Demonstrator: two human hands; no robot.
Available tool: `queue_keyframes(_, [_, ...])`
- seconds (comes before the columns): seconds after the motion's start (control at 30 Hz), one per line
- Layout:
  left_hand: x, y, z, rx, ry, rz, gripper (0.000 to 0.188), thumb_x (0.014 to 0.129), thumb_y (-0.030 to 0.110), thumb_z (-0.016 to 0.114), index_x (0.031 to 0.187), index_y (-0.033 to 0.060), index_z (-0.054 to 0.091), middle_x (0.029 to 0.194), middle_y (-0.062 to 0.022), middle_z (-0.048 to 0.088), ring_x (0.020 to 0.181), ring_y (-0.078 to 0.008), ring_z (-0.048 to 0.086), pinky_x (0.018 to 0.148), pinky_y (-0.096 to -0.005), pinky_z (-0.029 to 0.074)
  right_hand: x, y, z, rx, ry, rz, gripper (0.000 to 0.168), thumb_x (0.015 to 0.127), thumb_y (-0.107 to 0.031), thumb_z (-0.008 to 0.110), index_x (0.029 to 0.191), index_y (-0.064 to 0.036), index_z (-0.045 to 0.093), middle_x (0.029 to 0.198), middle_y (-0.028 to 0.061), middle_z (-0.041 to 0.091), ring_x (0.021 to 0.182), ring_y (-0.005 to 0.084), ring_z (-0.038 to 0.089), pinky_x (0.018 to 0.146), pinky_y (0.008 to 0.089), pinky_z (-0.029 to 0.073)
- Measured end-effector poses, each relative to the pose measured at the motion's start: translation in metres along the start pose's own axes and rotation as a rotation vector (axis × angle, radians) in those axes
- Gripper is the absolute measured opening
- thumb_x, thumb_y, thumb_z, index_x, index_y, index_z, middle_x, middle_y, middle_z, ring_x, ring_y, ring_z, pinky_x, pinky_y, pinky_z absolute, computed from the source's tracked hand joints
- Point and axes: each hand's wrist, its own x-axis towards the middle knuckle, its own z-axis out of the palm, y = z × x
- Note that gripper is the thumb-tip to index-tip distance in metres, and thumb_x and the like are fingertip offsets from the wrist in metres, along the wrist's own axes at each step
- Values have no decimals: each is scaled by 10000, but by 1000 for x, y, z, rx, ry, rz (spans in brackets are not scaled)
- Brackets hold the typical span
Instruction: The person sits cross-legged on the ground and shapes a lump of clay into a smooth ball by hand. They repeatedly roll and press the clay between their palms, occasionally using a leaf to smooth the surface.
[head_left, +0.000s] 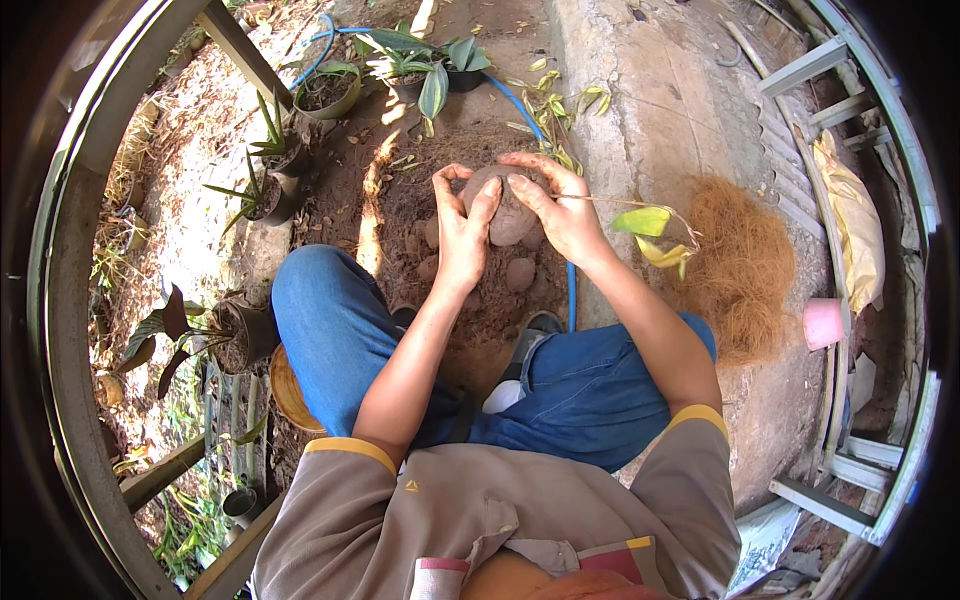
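Between both hands, above the ground, is a rounded ball of brown soil (511, 217). My left hand (466, 225) holds its left side, thumb on top and fingers curled around the upper edge. My right hand (559, 199) grips the right side, its thumb beside the other thumb. A thin stem with green and yellowing leaves (645, 221) extends rightward from the ball at my right hand; where its inner end sits is hidden. Below the hands lie loose dark soil (480, 319) and several rounded clods, one of them (520, 274) near my right foot.
Potted plants (330, 94) stand at the upper left, others beside my left knee. A blue hose (517, 101) runs behind the hands and down past the soil. Brown coir-like fibre (739, 270) lies on the concrete at right, near a pink pot (825, 324). Cut leafy vines (551, 105) lie above.
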Motion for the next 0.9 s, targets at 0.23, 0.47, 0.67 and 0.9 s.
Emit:
queue_keyframes(0.23, [1, 0, 3, -120, -11, -9, 381, 900, 279, 591, 1112, 99, 330, 937, -122, 560, 755, -133, 591, 526, -235, 472, 2, 3, -5, 126, -10, 54, 304, 893, -196, 618, 1128, -4, 592, 1082, 49, 612, 989, 94, 541, 775, 223, 471])
queue_keyframes(0.47, [14, 4, -1, -187, 109, -218, 474, 889, 480, 540, 1139, 112, 378, 964, -78, 562, 649, -130, 590, 387, -196, 393, 7, -20, -6, 108, 6, 189, 366, 924, -260, 555, 1193, -13, 541, 1193, 87, 530, 1049, 191, 567, 715, 317, 582])
queue_keyframes(0.67, [12, 4, -10, -21, -92, -225, 580, 815, 312, 694, 1244, 68, 389, 983, -97, 593, 741, -142, 611, 495, -224, 485, 8, -30, -17, -296, 14, -106, 185, 890, -135, 609, 1015, -9, 662, 1033, 67, 607, 903, 155, 608, 702, 275, 538])
queue_keyframes(0.9, [7, 9, 2, 332, -106, -36, 723, 662, 261, 811, 1211, -80, 486, 1069, -153, 633, 978, -184, 610, 876, -325, 480, 12, -29, -25, -99, 271, -39, 203, 901, -164, 600, 988, 17, 632, 909, 58, 650, 829, 137, 623, 689, 257, 499])
